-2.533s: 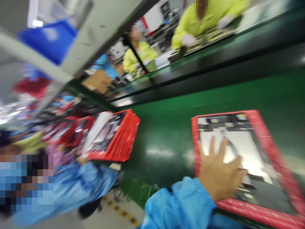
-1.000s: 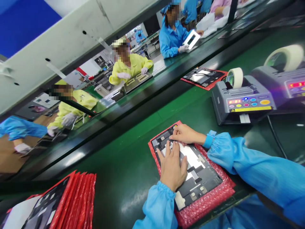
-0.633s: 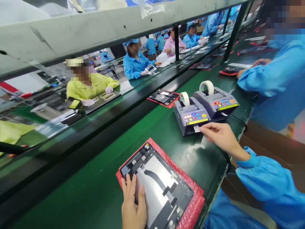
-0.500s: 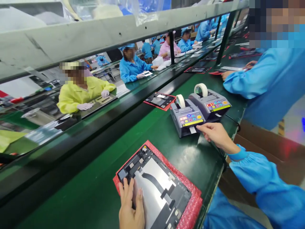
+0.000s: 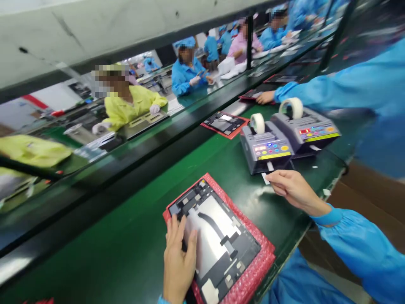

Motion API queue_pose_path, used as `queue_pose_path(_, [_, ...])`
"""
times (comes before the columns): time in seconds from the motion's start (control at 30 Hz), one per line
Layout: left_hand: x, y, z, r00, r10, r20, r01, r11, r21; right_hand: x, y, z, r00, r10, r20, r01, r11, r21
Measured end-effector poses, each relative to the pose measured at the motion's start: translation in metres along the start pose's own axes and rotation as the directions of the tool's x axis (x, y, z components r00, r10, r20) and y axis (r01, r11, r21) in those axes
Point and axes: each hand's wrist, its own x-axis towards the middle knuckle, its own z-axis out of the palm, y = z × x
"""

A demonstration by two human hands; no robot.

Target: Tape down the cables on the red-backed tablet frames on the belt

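Pinching a white tape strip [image 5: 265, 178] at the mouth of a gray tape dispenser [image 5: 264, 147], the right hand [image 5: 292, 196] has moved off the tablet back panel [image 5: 215, 232] to the dispenser at 1 o'clock, its fingers closed on the strip. The left hand [image 5: 179, 264], fingers spread, stays on the panel at 6 o'clock, which lies on a red bubble-wrap pouch [image 5: 253, 280] on the green workbench [image 5: 126, 253].

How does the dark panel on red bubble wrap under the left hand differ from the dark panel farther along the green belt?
The near panel has the left hand on it; the far panel lies untouched. The near panel looks larger than the far panel. Both lie flat on red bubble wrap.
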Motion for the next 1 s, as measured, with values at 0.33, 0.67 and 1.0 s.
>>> queue_pose_path(0.33, [0.005,0.086,0.025,0.928,0.3,0.223,-0.337,0.929,0.154,0.005,0.05,0.078,0.919,0.198,0.341,-0.141,0.973,-0.185])
queue_pose_path(0.67, [0.007,0.109,0.028,0.905,0.227,0.361,-0.345,0.887,0.307,0.01,0.057,0.08,0.92,0.178,0.349,-0.125,0.978,-0.17])
queue_pose_path(1.0, [0.001,0.089,0.033,0.937,0.21,0.281,-0.282,0.926,0.25,0.005,0.063,0.082,0.94,0.125,0.317,-0.039,0.963,-0.266])
